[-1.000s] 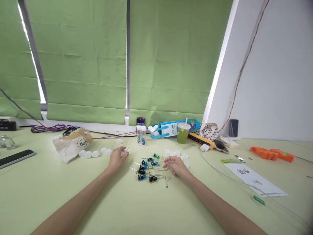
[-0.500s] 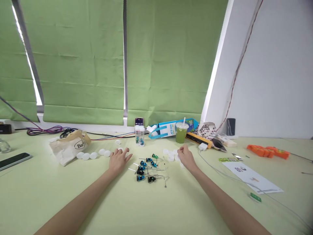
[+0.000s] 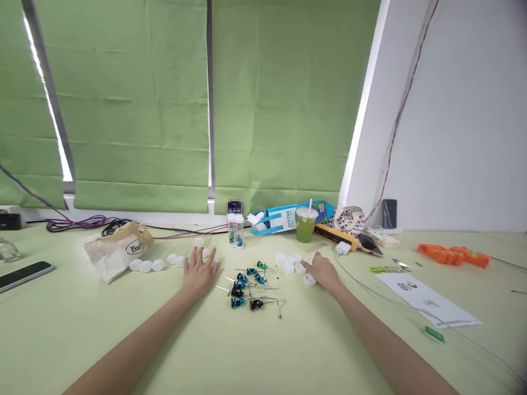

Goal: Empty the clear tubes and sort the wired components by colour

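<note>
My left hand (image 3: 199, 272) lies on the table with its fingers spread. White round caps (image 3: 206, 254) show close around its fingertips, some partly covered by them. A row of similar white caps (image 3: 158, 265) runs to its left. My right hand (image 3: 324, 270) rests beside a cluster of white caps (image 3: 289, 267), its thumb held apart and next to the nearest one; its other fingers are partly hidden. One more white cap (image 3: 309, 280) lies just below that thumb. Between my hands is a pile of small blue, black and green metal parts (image 3: 247, 282) with thin bent wires.
Two clear tubes (image 3: 236, 230) with white lids stand behind the pile. A cup of green drink (image 3: 305, 225) is behind my right hand, near a yellow power strip (image 3: 335, 237). A paper bag (image 3: 119, 249) sits left. A white cable (image 3: 382, 296) crosses the right side past a printed sheet (image 3: 428, 299).
My right hand has shifted right and slightly down, and its thumb has parted from the fingers; more of the white caps beside it now show. The fingers of my left hand are more spread.
</note>
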`<state>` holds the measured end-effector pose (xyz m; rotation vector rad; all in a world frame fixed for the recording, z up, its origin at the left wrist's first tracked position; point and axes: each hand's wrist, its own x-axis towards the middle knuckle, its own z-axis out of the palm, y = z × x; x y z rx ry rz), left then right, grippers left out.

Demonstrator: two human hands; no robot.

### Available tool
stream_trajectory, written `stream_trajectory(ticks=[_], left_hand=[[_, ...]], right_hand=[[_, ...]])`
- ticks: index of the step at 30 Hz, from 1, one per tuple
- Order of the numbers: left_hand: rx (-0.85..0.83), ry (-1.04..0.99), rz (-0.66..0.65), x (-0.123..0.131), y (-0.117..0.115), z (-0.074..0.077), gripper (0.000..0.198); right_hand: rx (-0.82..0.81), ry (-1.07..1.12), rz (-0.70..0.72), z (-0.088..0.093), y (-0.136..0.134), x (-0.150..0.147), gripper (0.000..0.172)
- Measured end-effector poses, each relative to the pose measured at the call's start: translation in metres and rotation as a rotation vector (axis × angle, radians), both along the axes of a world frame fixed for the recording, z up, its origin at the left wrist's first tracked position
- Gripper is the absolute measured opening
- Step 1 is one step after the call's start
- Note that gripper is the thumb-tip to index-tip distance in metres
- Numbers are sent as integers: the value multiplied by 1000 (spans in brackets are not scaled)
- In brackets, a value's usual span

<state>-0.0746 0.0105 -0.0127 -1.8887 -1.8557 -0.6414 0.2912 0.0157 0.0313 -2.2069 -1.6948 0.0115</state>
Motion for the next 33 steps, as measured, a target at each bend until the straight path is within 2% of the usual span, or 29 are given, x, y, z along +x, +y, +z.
stream_trajectory(ticks=[3, 5, 8, 11, 14, 16, 20, 26, 30, 33], left_hand=[[44, 123, -32, 0, 7, 1, 50], [57, 205, -86, 2, 14, 9, 58], [47, 237, -162, 12, 27, 28, 68], [114, 172, -193, 28, 44, 55, 74], [173, 136, -236, 47, 60, 77, 71], [170, 125, -258, 58, 67, 85, 63], [219, 48, -268, 70, 67, 82, 43], [179, -110, -488, 79, 61, 65, 28], [143, -90, -594, 98, 47, 61, 28], [118, -30, -705, 121, 21, 63, 28]], right_hand=[[12, -41, 56, -3, -1, -5, 39], [16, -59, 51, -3, -3, -9, 41], [25, -98, 0, 0, -7, -14, 45], [102, -147, -9, 1, -10, -17, 42], [159, -162, 13, 0, -10, -19, 37], [172, -158, 34, -1, -10, -19, 35], [212, -158, 55, -3, -11, -20, 32], [418, -175, 152, -1, -17, -32, 26], [527, -85, 338, 1, -27, -48, 29], [566, 41, 514, 4, -37, -61, 36]])
